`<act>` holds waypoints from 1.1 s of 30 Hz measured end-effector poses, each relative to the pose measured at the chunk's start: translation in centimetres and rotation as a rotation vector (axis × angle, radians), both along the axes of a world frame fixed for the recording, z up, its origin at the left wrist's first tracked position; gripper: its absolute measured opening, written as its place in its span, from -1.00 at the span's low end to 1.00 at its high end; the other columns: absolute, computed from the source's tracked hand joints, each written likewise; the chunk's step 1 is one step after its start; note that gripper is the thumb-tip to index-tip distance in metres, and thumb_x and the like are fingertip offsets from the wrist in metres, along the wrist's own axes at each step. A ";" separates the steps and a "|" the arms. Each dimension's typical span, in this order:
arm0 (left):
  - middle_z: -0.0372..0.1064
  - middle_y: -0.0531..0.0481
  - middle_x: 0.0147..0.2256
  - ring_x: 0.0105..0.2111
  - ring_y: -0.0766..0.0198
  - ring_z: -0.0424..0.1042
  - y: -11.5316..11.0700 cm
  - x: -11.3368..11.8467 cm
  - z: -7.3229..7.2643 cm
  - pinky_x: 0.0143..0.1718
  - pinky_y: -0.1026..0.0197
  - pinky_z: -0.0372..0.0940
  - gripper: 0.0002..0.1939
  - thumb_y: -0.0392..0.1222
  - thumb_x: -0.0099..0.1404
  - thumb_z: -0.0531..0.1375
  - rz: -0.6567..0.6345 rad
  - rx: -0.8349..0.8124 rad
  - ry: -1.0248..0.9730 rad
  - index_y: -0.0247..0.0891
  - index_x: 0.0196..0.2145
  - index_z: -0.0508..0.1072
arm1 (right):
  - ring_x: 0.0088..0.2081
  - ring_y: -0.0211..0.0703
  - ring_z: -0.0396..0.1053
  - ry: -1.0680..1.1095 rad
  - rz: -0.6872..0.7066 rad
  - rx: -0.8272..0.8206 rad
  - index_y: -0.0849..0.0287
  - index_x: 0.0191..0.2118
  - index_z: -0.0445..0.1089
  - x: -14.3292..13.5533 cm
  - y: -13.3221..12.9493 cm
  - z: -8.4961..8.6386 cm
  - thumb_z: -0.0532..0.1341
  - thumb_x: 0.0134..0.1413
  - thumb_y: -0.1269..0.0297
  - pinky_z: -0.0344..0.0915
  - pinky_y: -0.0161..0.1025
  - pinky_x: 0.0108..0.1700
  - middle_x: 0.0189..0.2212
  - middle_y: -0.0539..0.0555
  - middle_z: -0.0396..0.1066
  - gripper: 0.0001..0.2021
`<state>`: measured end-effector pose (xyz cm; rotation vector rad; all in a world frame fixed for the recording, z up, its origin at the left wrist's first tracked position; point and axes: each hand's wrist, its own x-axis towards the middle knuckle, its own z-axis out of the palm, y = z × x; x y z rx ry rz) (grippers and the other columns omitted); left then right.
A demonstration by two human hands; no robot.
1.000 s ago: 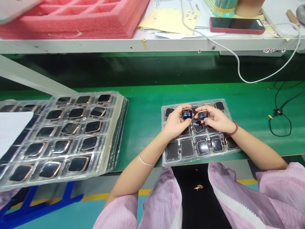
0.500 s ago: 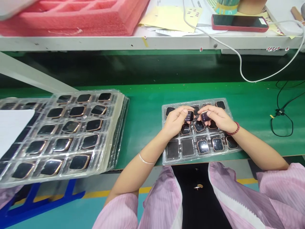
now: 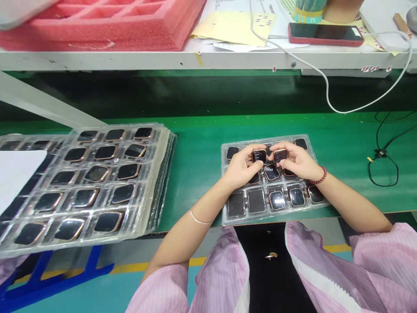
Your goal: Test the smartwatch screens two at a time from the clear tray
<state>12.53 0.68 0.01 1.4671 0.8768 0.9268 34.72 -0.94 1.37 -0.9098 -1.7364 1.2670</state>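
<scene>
Head view: the left hand point(image 3: 239, 168) grips a square-faced smartwatch with a rose-gold rim and a lit black screen point(image 3: 259, 156) between thumb and fingers. The right hand point(image 3: 299, 161) holds a second rose-gold-rimmed square watch point(image 3: 280, 154) in the same pinch, its dark screen showing faint marks. Both watches are raised side by side, near each other but apart, above a shallow clear plastic compartment tray point(image 3: 224, 208) on a green bench top point(image 3: 198, 174). More dark-faced watches sit in the tray's compartments; three of them, including one with a bright glare on its glass point(image 3: 277, 200), lie in the row nearest the body, to the right of two dark rectangular compartments. A thin pale bangle point(image 3: 198, 218) circles the left forearm, and a dark red beaded bracelet point(image 3: 319, 175) the right wrist. Well to the left stands a stack of clear plastic trays point(image 3: 160, 187), its top layer filled with similar watches. Above, a white shelf point(image 3: 130, 61) bears a pink foam block with square cut-outs point(image 3: 177, 28) and a red-cased phone point(image 3: 325, 34).
</scene>
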 end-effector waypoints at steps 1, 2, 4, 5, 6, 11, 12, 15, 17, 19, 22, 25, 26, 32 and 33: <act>0.52 -0.12 -0.15 -0.24 0.20 0.53 0.0 0.0 0.1 -0.24 0.20 0.47 -0.63 -0.29 0.18 0.22 0.000 -0.006 -0.009 -0.30 -0.02 0.48 | -0.16 -0.09 0.54 0.001 -0.001 -0.020 0.17 0.04 0.37 0.0 0.0 0.1 0.18 0.14 0.46 0.54 -0.21 -0.25 -0.13 0.15 0.53 -0.67; 0.52 -0.11 -0.17 -0.28 0.22 0.52 0.0 0.1 0.2 -0.27 0.21 0.47 -0.67 -0.28 0.20 0.21 -0.003 -0.012 -0.019 -0.31 -0.06 0.49 | -0.21 -0.12 0.54 0.002 -0.003 -0.043 0.18 0.02 0.37 -0.1 0.0 0.2 0.17 0.17 0.44 0.53 -0.24 -0.29 -0.13 0.16 0.54 -0.70; 0.52 -0.10 -0.20 -0.34 0.25 0.50 0.0 0.1 0.3 -0.33 0.23 0.46 -0.74 -0.27 0.21 0.20 -0.010 -0.017 -0.032 -0.31 -0.12 0.50 | -0.27 -0.16 0.54 0.002 -0.014 -0.077 0.20 -0.01 0.38 -0.1 -0.1 0.3 0.16 0.20 0.41 0.52 -0.28 -0.35 -0.15 0.16 0.54 -0.75; 0.52 -0.09 -0.21 -0.35 0.26 0.50 0.0 0.2 0.3 -0.35 0.24 0.46 -0.75 -0.27 0.21 0.20 -0.012 -0.016 -0.031 -0.31 -0.14 0.51 | -0.28 -0.17 0.54 0.002 -0.019 -0.083 0.20 -0.02 0.39 -0.1 -0.1 0.3 0.16 0.21 0.41 0.51 -0.29 -0.36 -0.15 0.16 0.54 -0.76; 0.52 -0.09 -0.21 -0.37 0.27 0.50 0.0 0.2 0.3 -0.35 0.24 0.46 -0.76 -0.28 0.21 0.20 -0.011 -0.014 -0.026 -0.31 -0.14 0.51 | -0.28 -0.17 0.54 0.001 -0.023 -0.085 0.20 -0.02 0.39 -0.2 0.0 0.3 0.17 0.21 0.40 0.51 -0.29 -0.37 -0.16 0.15 0.55 -0.77; 0.53 -0.09 -0.17 -0.40 0.31 0.49 0.0 0.2 0.2 -0.36 0.25 0.45 -0.74 -0.30 0.20 0.18 0.008 0.006 0.018 -0.30 -0.14 0.52 | -0.27 -0.16 0.54 0.000 -0.011 -0.088 0.19 -0.04 0.41 -0.2 0.0 0.4 0.18 0.20 0.39 0.52 -0.28 -0.35 -0.18 0.13 0.55 -0.78; 0.53 -0.09 -0.17 -0.40 0.30 0.49 0.0 0.2 0.2 -0.36 0.25 0.45 -0.74 -0.30 0.21 0.18 0.009 0.009 0.023 -0.30 -0.13 0.52 | -0.26 -0.16 0.54 0.002 -0.008 -0.091 0.19 -0.04 0.41 -0.2 0.0 0.4 0.18 0.20 0.39 0.52 -0.28 -0.35 -0.19 0.13 0.55 -0.78; 0.53 -0.09 -0.20 -0.38 0.28 0.50 0.0 0.2 0.1 -0.35 0.24 0.45 -0.74 -0.30 0.21 0.17 0.006 0.014 0.024 -0.30 -0.13 0.52 | -0.27 -0.17 0.54 0.008 -0.015 -0.101 0.18 -0.04 0.41 -0.2 -0.1 0.3 0.18 0.20 0.39 0.51 -0.30 -0.35 -0.21 0.12 0.55 -0.78; 0.53 -0.08 -0.20 -0.40 0.29 0.50 0.0 0.2 0.1 -0.35 0.24 0.45 -0.74 -0.31 0.21 0.17 0.004 0.022 0.028 -0.30 -0.14 0.52 | -0.28 -0.17 0.53 0.004 -0.021 -0.105 0.18 -0.03 0.41 -0.2 -0.1 0.2 0.19 0.20 0.38 0.51 -0.29 -0.35 -0.23 0.11 0.55 -0.77; 0.54 -0.08 -0.19 -0.42 0.31 0.49 0.0 0.2 0.1 -0.36 0.25 0.44 -0.74 -0.31 0.21 0.17 0.007 0.031 0.038 -0.29 -0.14 0.52 | -0.33 -0.19 0.52 -0.010 -0.022 -0.109 0.19 -0.02 0.41 -0.1 -0.1 0.1 0.19 0.21 0.38 0.50 -0.28 -0.36 -0.23 0.11 0.56 -0.77; 0.54 -0.08 -0.18 -0.39 0.30 0.49 -0.1 0.2 0.1 -0.36 0.26 0.44 -0.74 -0.30 0.21 0.17 0.012 0.032 0.042 -0.29 -0.14 0.52 | -0.40 -0.24 0.49 -0.026 -0.010 -0.117 0.20 -0.01 0.41 0.0 0.0 0.1 0.19 0.21 0.37 0.49 -0.29 -0.38 -0.21 0.13 0.57 -0.76; 0.53 -0.08 -0.20 -0.36 0.27 0.50 -0.1 0.2 0.1 -0.35 0.25 0.45 -0.75 -0.30 0.21 0.17 0.007 0.019 0.032 -0.29 -0.14 0.52 | -0.42 -0.26 0.47 -0.025 -0.005 -0.124 0.21 -0.01 0.40 0.1 0.0 0.1 0.19 0.21 0.37 0.48 -0.29 -0.39 -0.21 0.13 0.56 -0.76; 0.53 -0.08 -0.21 -0.36 0.26 0.50 -0.1 0.2 0.1 -0.35 0.25 0.45 -0.75 -0.30 0.21 0.17 0.004 0.019 0.031 -0.29 -0.14 0.52 | -0.42 -0.26 0.47 -0.022 -0.007 -0.125 0.21 -0.01 0.40 0.1 0.0 0.1 0.19 0.21 0.37 0.49 -0.30 -0.39 -0.21 0.12 0.56 -0.76; 0.54 -0.07 -0.20 -0.40 0.29 0.48 -0.1 0.3 0.1 -0.36 0.24 0.43 -0.75 -0.29 0.21 0.18 0.003 0.028 0.033 -0.27 -0.15 0.52 | -0.45 -0.28 0.46 -0.017 -0.012 -0.128 0.21 -0.02 0.40 0.1 0.0 0.0 0.19 0.23 0.36 0.48 -0.30 -0.41 -0.22 0.12 0.56 -0.77; 0.54 -0.08 -0.19 -0.38 0.27 0.49 0.0 0.3 0.1 -0.35 0.23 0.44 -0.75 -0.29 0.21 0.18 0.005 0.022 0.031 -0.27 -0.14 0.52 | -0.45 -0.27 0.47 -0.021 -0.009 -0.127 0.21 -0.01 0.39 0.1 0.0 0.0 0.19 0.23 0.36 0.48 -0.30 -0.41 -0.21 0.13 0.56 -0.77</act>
